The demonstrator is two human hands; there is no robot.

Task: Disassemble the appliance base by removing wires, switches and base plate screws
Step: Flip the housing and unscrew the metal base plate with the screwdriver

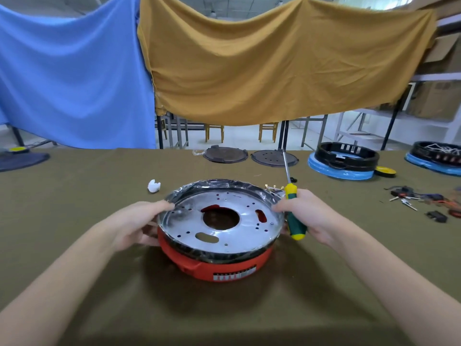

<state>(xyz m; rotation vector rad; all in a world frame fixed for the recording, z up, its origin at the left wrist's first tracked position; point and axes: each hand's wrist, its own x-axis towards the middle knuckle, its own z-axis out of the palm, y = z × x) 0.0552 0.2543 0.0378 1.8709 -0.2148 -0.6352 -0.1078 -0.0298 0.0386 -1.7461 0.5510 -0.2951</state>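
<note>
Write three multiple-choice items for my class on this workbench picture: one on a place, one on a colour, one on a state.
1. Where does the white crumpled scrap lie?
A. behind and left of the appliance base
B. inside the base
C. on a chair

2. What colour is the base's housing?
A. blue
B. red-orange
C. white

3. What does the right hand hold?
A. nothing
B. a wire
C. the screwdriver

Key: 1 A, the scrap sits on the cloth beyond the left hand. 2 B, the wall under the metal plate is red-orange. 3 C, fingers curl round the green-yellow handle.
</note>
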